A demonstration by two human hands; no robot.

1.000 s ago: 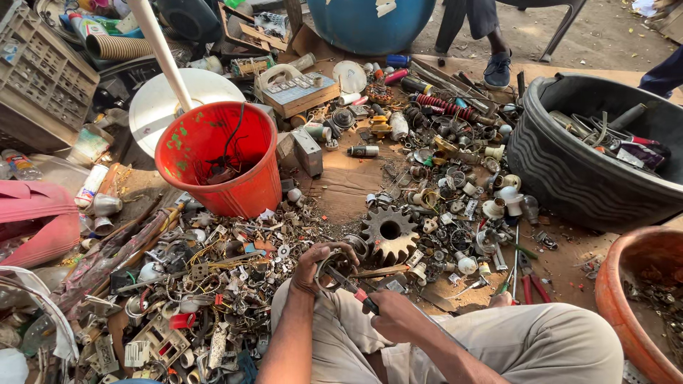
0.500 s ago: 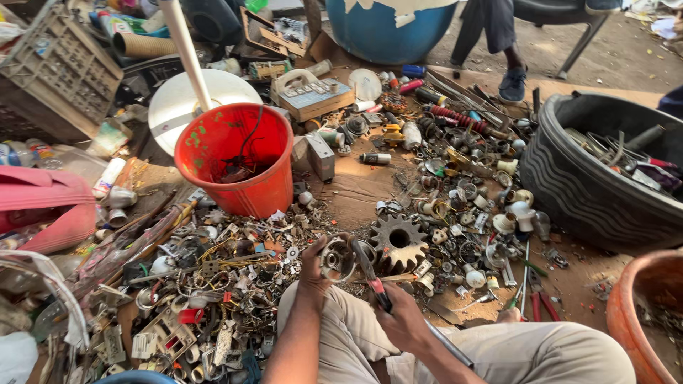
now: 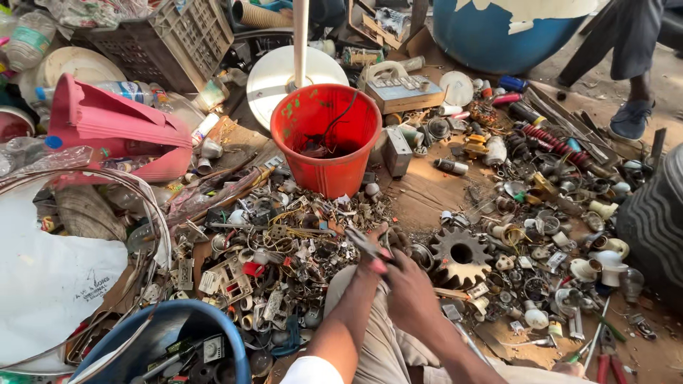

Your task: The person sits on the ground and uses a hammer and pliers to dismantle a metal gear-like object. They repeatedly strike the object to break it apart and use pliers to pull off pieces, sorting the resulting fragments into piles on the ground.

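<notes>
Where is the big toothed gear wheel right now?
The gear wheel lies on the ground just right of the person's hands, amid scrap metal, below and right of the red bucket.

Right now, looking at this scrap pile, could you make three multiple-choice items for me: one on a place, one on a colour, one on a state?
1. Where does the large gear lie?
A. right of the hands
B. inside the bucket
C. on the crate

2. What colour is the bucket beyond the hands?
A. green
B. red
C. white

3. How are the left hand and right hand?
A. far apart
B. close together on a small tool
C. resting on the bucket

Answers: 1 A, it lies on the ground beside them; 2 B, its wall is red; 3 B, both meet at one spot.
</notes>
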